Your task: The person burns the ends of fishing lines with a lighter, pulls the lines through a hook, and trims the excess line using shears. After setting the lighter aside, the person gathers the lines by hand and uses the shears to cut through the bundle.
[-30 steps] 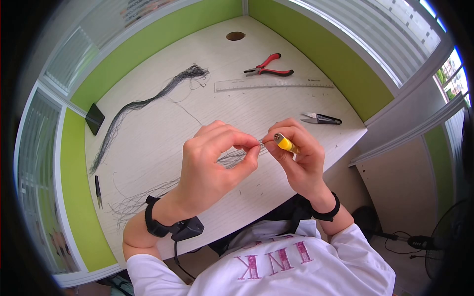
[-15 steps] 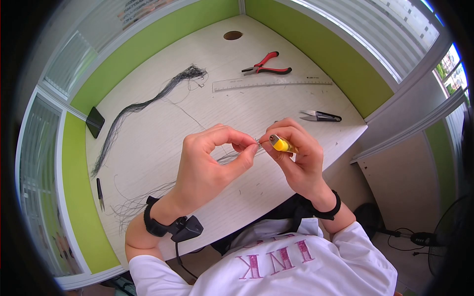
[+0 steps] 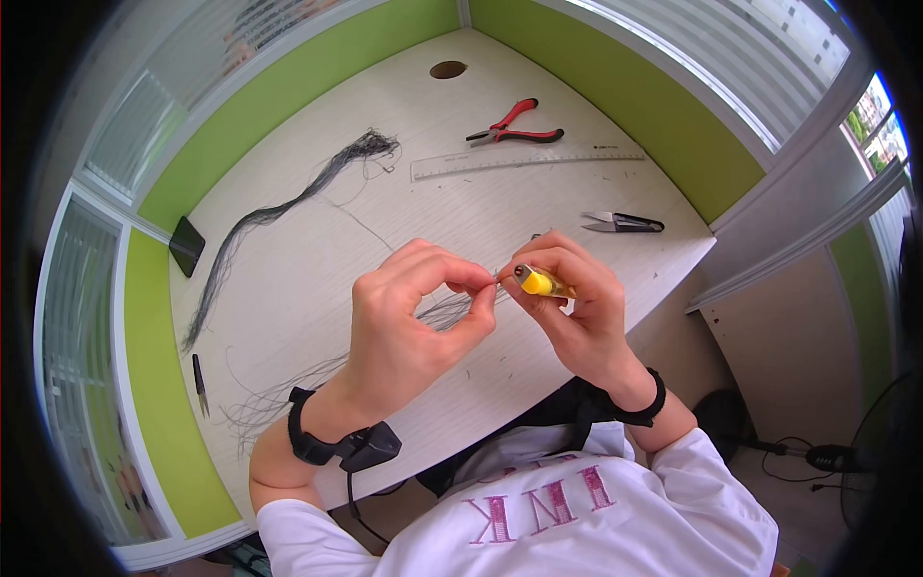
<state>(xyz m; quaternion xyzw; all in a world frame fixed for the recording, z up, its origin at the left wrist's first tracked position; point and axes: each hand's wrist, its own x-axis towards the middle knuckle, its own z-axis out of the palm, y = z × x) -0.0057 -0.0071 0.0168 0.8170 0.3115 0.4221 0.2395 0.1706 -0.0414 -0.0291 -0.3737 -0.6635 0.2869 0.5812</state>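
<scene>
Thumb and fingertips of my left hand [image 3: 399, 313] are pinched together on fine dark threads [image 3: 447, 310], close to my right fingertips. My right hand [image 3: 582, 298] is wrapped around a yellow lighter [image 3: 544, 283], its metal top pointing left. The right thumb and forefinger also pinch near the thread ends; the exact spot is too small to make out. Behind and below my left hand, loose threads [image 3: 279, 394] trail left across the desk. No flame shows at the lighter.
A long dark thread bundle [image 3: 276, 209] lies at the left of the desk. Red-handled pliers [image 3: 497, 132], a clear ruler [image 3: 529, 163] and thread snips [image 3: 625, 223] lie beyond my hands. A slim black-handled tool [image 3: 200, 383] and a dark flat object [image 3: 187, 246] are far left.
The view has shifted slightly. My hands keep the same pinch, with the lighter still in the right hand; the fingertips sit marginally further left.
</scene>
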